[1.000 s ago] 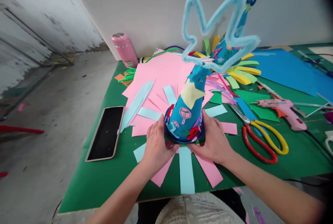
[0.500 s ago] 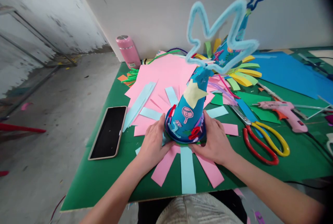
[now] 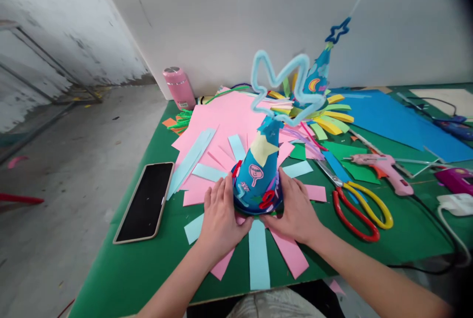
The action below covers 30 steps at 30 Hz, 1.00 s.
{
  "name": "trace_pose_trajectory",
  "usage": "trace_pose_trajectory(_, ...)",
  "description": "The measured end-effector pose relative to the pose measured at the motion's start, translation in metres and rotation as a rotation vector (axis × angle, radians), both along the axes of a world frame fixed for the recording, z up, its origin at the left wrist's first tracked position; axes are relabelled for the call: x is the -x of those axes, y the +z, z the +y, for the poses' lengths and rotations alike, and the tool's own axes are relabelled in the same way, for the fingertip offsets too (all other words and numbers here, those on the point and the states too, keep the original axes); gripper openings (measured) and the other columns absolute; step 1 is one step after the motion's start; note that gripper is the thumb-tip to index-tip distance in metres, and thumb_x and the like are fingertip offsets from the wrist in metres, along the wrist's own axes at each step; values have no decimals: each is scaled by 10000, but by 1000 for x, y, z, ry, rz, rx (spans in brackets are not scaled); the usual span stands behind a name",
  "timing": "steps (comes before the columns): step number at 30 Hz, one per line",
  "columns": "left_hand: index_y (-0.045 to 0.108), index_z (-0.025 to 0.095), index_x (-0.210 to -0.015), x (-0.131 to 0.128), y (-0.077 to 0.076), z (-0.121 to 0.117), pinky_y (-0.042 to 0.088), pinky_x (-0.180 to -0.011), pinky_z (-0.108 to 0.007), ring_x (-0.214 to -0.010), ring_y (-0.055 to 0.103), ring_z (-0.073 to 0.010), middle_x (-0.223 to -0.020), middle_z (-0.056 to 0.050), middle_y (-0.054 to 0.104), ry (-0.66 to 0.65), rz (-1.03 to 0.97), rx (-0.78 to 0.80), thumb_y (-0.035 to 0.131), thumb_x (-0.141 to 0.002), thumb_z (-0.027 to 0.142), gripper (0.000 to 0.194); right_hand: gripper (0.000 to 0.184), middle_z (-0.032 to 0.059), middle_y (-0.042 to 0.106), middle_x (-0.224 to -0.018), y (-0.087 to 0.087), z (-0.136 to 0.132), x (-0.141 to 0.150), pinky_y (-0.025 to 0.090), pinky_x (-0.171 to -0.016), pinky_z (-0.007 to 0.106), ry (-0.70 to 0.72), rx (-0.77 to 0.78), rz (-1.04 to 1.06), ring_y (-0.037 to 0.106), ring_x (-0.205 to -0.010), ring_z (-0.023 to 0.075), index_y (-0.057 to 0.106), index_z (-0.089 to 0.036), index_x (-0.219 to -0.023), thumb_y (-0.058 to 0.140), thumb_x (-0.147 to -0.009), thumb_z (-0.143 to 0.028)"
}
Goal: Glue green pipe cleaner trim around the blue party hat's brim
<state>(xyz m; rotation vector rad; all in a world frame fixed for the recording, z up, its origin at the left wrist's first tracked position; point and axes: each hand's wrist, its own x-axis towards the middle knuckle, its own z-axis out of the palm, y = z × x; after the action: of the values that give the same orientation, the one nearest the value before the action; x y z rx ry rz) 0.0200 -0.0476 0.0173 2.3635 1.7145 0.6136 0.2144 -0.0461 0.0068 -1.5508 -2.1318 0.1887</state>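
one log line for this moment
left hand: cupping blue cone, left side; right hand: cupping cone, right side; paper strips: radiating around cone; nearby: phone left, scissors right

Black-screened rectangular phone in a beige case (image 3: 144, 203): lying flat at your left.
Pink cylindrical bottle (image 3: 179, 88): upright, farther back on your left.
White plastic adapter (image 3: 456, 204): at your far right, just before a glossy magenta object (image 3: 456, 180).
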Motion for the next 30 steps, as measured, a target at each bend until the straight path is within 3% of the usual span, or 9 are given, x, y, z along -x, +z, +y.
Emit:
trace_pose_trajectory(4,-29,122,-1385,-2,-4,1,289,-972,-573,-1227,360,-378,-1295,-221,405,-1,-58,-34,637,-649,366,1023,1046,170,464,-1261,-1,1,1,316,-949,526,-5,-19,12,437,-1155,332,47,-139,-1409,578,-622,-577)
trace_pose_trajectory(12,-47,134,-1390,0,-12,-1,330,-941,-588,-1166,441,-385,-1280,-226,427,27,-95,-91,649,-626,328,1051,1008,175,459,-1270,-5,1,4,325,-945,547,12,-65,35,442,-1163,339,59,-151,-1406,584,-637,-537)
trace_pose_trajectory(23,9,111,-1381,-1,-8,0,294,-976,-570,-1184,418,-370,-1262,-214,439,24,-92,-38,647,-620,318,1014,1056,179,451,-1274,-2,1,2,303,-962,537,8,28,28,421,-1175,332,39,-124,-1405,596,-619,-557)
trace_pose_trajectory(30,-22,145,-1385,-1,-7,0,292,-965,-578,-1198,395,-380,-1305,-207,403,18,-108,-18,658,-620,330,1040,1017,163,391,-1362,7,2,-18,307,-948,549,77,74,-73,397,-1213,332,22,-165,-1420,587,-651,-515)
